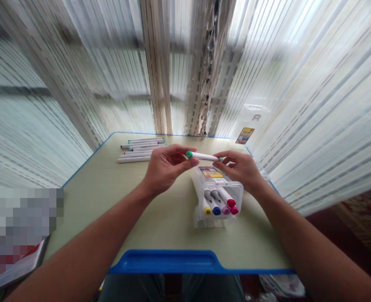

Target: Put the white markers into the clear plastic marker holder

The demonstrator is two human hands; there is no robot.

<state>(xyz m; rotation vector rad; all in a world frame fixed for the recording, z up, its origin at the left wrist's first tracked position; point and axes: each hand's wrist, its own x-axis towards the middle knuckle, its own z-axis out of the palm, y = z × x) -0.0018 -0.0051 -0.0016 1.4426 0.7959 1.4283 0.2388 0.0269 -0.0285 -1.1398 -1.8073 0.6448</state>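
Both hands hold one white marker (pixel 203 156) with a green cap level above the table. My left hand (pixel 166 167) pinches the green-capped end, and my right hand (pixel 240 167) grips the other end. Just below them lies a clear plastic marker case (pixel 218 191) on its side, open toward me, with several markers inside showing yellow, blue, pink and red caps. A row of several more white markers (pixel 141 149) lies on the table at the far left.
The small pale green table (pixel 116 209) has a blue rim and a blue tray groove (pixel 169 261) at the near edge. A clear lid or package with a yellow label (pixel 246 134) stands at the far right corner. Striped sheer curtains surround the table.
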